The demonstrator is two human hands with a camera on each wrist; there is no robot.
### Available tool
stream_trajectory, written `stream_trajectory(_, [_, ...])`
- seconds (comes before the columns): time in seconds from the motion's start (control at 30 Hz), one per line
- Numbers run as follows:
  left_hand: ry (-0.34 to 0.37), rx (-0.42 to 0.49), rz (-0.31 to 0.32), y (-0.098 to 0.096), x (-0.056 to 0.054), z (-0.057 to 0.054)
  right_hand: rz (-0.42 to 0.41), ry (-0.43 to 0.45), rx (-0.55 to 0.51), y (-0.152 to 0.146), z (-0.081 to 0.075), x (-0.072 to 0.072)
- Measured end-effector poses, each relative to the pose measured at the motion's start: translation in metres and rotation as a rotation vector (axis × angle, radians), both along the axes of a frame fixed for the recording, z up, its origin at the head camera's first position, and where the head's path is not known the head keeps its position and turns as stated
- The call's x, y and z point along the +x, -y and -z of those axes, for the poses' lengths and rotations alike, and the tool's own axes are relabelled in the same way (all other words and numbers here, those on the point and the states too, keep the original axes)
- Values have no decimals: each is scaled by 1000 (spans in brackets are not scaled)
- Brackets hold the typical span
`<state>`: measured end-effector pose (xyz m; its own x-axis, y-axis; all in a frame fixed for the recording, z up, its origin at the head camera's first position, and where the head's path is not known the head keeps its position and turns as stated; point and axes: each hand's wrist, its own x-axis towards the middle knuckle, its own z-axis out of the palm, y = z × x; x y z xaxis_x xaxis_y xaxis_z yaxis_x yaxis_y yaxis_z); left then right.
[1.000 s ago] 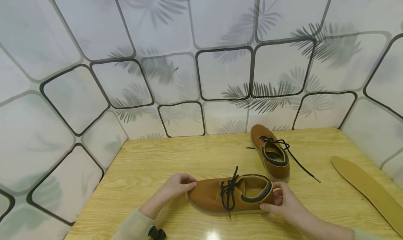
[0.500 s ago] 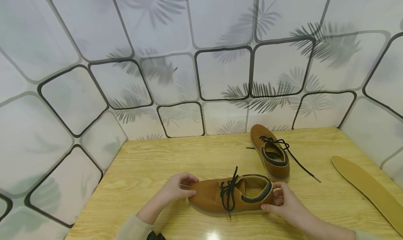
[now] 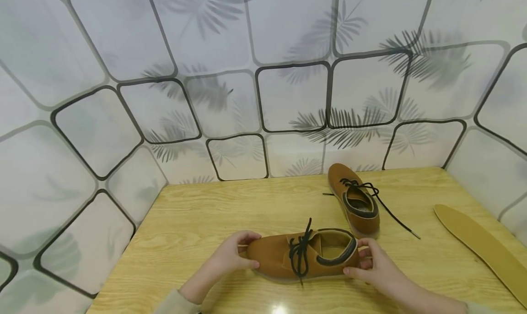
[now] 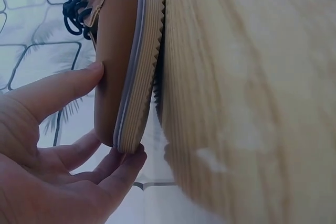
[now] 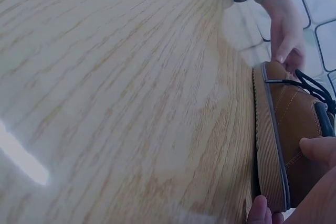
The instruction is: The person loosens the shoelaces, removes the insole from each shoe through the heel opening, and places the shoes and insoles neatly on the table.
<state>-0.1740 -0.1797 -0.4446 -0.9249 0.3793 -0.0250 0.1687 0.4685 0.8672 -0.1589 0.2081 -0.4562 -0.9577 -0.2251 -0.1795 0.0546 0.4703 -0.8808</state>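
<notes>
A brown lace-up shoe (image 3: 271, 254) with tied black laces (image 3: 300, 252) and a dark padded collar lies sideways near the table's front, toe to the left. My left hand (image 3: 230, 254) holds the toe. In the left wrist view its thumb presses the upper and its fingertips meet the front end of the ribbed sole (image 4: 139, 82). At the heel, my right hand (image 3: 376, 266) grips the back of the shoe, thumb on the near side and fingers behind it. In the right wrist view, fingertips of that hand sit at the sole's heel end.
Behind the held shoe stands a second brown shoe (image 3: 366, 222), its toe towards the wall and one lace trailing right. A tan insole (image 3: 479, 240) lies on the wooden table (image 3: 206, 204) at the right. Patterned fabric walls (image 3: 296, 94) enclose the back and sides.
My left thumb has slid from the top of the toe down to its near side, the fingers now round the toe's tip. The right hand keeps its hold on the heel.
</notes>
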Motion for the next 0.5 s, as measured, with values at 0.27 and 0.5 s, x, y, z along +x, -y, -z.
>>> stream_trajectory(0.27, [27, 32, -11, 2, 0, 1, -42, -42, 27, -10, -3, -3])
stream_trajectory(0.5, [51, 38, -10, 3, 0, 0, -42, -40, 37, -13, -13, -5])
